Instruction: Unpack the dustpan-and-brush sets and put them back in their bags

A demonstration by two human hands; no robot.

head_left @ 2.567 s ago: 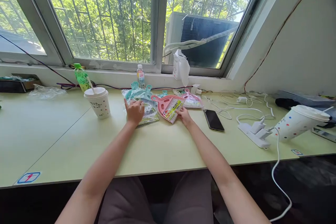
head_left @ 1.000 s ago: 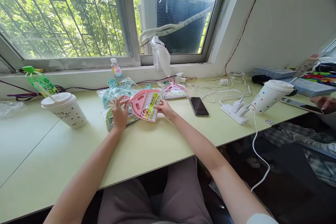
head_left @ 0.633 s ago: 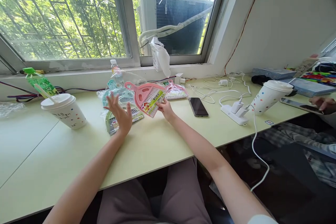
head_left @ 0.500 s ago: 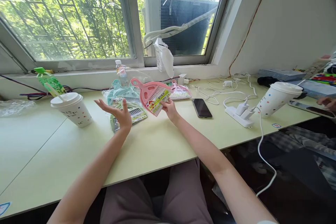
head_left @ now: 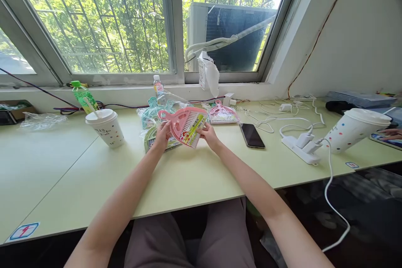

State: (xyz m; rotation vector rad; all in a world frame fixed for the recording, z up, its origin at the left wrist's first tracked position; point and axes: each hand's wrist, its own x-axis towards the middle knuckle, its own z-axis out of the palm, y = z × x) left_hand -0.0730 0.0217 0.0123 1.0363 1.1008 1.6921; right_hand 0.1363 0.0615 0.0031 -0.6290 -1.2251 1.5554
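A pink dustpan-and-brush set with white bristles and a yellow-green label is held tilted just above the table. My left hand is closed on its left edge, near the handle. With thumb and fingers, my right hand grips the labelled right edge. Behind and below the left hand lies a green set, partly hidden. Farther back are teal sets in clear wrapping, and a second pink set lies beyond my right hand.
A lidded paper cup and a green bottle stand left. To the right are a phone, a white power strip with cables and another paper cup. A co-worker's hand shows at the far right.
My left hand was open and apart on the left; it has moved right and closed on the pink set's edge. My right hand keeps its hold. The view has shifted left.
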